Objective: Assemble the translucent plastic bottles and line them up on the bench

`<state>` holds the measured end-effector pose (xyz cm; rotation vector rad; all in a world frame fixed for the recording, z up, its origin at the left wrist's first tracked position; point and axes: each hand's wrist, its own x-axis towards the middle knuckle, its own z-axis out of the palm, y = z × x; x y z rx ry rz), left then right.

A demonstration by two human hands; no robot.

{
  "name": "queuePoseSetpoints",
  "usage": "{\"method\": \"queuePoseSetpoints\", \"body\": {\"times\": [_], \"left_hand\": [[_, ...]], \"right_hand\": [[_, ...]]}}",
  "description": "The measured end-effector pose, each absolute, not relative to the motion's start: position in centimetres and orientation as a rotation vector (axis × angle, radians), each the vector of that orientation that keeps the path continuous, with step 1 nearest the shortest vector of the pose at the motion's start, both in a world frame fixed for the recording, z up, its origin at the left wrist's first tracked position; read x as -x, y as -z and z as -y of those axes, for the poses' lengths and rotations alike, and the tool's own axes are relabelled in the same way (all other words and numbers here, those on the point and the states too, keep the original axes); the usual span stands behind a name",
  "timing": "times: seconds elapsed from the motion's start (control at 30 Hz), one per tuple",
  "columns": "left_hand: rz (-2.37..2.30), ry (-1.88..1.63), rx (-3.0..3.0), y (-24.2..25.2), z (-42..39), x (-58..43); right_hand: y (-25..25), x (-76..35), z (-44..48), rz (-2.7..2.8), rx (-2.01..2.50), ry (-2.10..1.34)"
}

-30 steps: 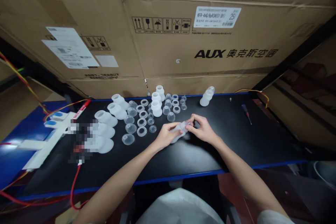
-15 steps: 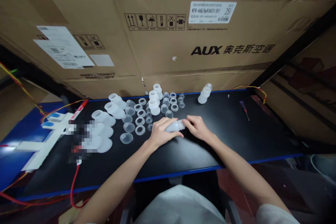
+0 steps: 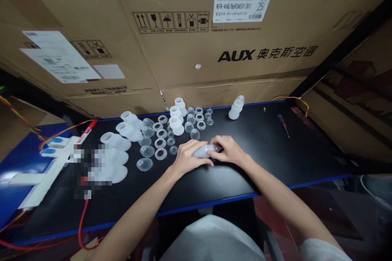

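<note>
Lying on its side above the dark table is a whitish baby bottle [image 3: 200,151], its neck pointing right. My left hand [image 3: 187,155] wraps round the bottle body. My right hand [image 3: 227,149] is closed about the neck end, thumb and fingers on it, where a clear teat-like part [image 3: 217,148] shows between them. To the left stand several white bottle bodies [image 3: 176,124], and near them are rows of clear domed caps [image 3: 195,133], ring collars [image 3: 161,154] and small clear teats [image 3: 173,149]. An assembled bottle [image 3: 236,108] stands upright at the back.
More white bottle bodies [image 3: 118,142] lie at the left, partly blurred out. A screwdriver [image 3: 283,125] lies on the right. A white power strip [image 3: 45,175] with cables and a red marker-like stick [image 3: 87,131] are on the left. A large cardboard box [image 3: 171,61] walls off the back.
My right hand has shifted from pinching at the tip of the bottle's neck to gripping round it, and a clear part now shows there. The view has turned slightly.
</note>
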<state>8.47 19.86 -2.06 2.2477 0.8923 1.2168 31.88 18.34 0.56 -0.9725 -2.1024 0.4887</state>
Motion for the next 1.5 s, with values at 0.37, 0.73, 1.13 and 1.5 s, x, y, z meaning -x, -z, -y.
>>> {"method": "queuePoseSetpoints", "body": {"times": [0.37,0.73,1.13,1.5], "left_hand": [[-1.001,-1.287,-2.350,0.9,-19.0,-8.5],[-1.398,-1.388,-2.211,1.3,-18.8,-9.1],[-0.931,-1.255,-2.121,1.5,-19.4,-8.8],[-1.253,-1.367,-2.113,2.1,-19.7,-8.4]], "right_hand": [[0.0,-29.4,-17.2,1.729,1.197,-0.703],[1.3,-30.7,-19.7,1.512,1.243,-0.776],[1.8,-32.0,-20.0,2.079,1.042,-0.634],[1.2,-32.5,-21.4,1.334,1.027,-0.989]]}}
